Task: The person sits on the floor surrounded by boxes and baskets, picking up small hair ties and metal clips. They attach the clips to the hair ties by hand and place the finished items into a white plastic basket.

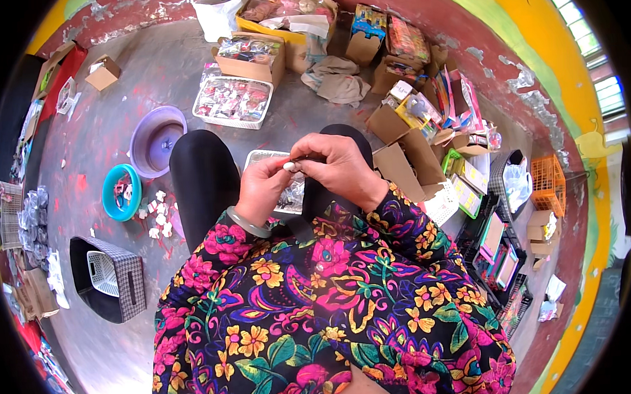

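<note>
1. I take the white tray (262, 157) on the person's lap as my landmark. It lies across both knees, holds small dark parts, and is partly hidden under the hands.
2. Beyond the tray, on the floor, stands a white basket of packaged goods (233, 100), with an open carton (251, 57) behind it. To the tray's left sit a purple basin (157, 140) and, nearer the person, a teal bowl (121, 192); small white pieces (158, 215) lie scattered beside the bowl. To the tray's right, folded cardboard boxes (398, 168) are stacked.
3. The right hand (344, 169) is directly above the tray. Its fingers are curled closed around a slim dark piece (307, 158); most of that piece is hidden, so I cannot tell its shape.
4. The left hand (261, 188) is above the tray's near edge. Its thumb and forefinger are pinched shut on a small white bead-like part (289, 167), which touches the right-hand fingers.
5. Risk, in my judgement: the white part is held only at the fingertips. A slip would drop it into the tray among the dark parts or, if it bounces off a knee, onto the floor.
6. Further risk: the tray rests unsecured on the knees. A leg shift could tilt it and spill its contents.
</note>
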`<move>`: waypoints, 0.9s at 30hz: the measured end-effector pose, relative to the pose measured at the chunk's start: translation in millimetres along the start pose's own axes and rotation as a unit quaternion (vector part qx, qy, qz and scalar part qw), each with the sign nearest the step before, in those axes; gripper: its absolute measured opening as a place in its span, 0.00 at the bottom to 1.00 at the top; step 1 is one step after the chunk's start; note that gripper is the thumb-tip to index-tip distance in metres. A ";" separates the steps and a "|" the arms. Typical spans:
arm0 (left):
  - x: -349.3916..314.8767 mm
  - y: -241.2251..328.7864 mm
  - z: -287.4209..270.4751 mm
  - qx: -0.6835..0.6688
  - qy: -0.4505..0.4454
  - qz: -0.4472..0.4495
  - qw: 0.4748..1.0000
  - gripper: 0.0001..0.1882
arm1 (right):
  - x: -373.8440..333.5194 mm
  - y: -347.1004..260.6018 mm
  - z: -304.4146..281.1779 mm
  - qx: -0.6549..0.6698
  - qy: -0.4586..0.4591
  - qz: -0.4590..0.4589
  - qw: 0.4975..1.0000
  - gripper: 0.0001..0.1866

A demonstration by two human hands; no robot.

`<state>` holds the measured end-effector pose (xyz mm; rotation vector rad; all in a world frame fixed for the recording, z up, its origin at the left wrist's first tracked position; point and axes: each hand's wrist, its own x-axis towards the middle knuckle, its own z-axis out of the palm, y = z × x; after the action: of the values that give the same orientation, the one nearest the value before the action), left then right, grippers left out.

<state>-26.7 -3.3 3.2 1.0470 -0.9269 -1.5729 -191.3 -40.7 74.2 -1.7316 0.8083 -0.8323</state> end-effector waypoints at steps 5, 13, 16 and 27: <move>-3.2 -2.7 -2.9 0.039 -0.024 0.018 0.999 0.12 | 1.4 8.1 1.3 -0.180 0.020 -0.086 0.980 0.05; -4.6 12.4 -0.1 0.006 -0.044 -0.102 0.994 0.12 | -1.3 5.9 -1.6 -0.318 -0.028 -0.137 0.938 0.02; -5.7 14.0 0.7 -0.067 -0.069 -0.125 0.987 0.12 | -3.3 1.9 -1.9 -0.341 -0.040 -0.106 0.933 0.03; -4.6 15.5 -2.8 -0.054 -0.119 -0.124 0.984 0.13 | 2.3 8.4 -13.7 -0.225 -0.093 -0.049 0.969 0.07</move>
<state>-18.6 -2.4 17.5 0.9387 -0.8830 -1.9660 -202.6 -51.6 70.0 -2.2287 0.8319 -0.5651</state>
